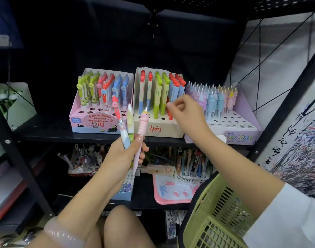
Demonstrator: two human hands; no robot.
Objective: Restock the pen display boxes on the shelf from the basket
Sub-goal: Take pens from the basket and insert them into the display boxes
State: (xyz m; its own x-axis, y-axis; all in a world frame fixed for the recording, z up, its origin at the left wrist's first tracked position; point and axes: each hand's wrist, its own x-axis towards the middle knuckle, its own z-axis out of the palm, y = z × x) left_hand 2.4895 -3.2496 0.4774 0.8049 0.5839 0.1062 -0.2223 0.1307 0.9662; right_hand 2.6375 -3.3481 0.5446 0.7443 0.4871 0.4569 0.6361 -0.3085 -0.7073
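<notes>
Fingers (142,149) of left hand (124,154) clamped round three pens (128,126) | right hand (187,113) fingers loosely curled at middle box (160,129)

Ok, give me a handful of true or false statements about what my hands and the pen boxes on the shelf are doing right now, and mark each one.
1. The left hand holds three pens, among them a pink ribbed pen. True.
2. The right hand rests in the green basket. False: it reaches at the middle beige box.
3. The pink eraser-pen box is completely full. False: its front holes are empty.
4. The unicorn box stands rightmost of the three. True.
</notes>
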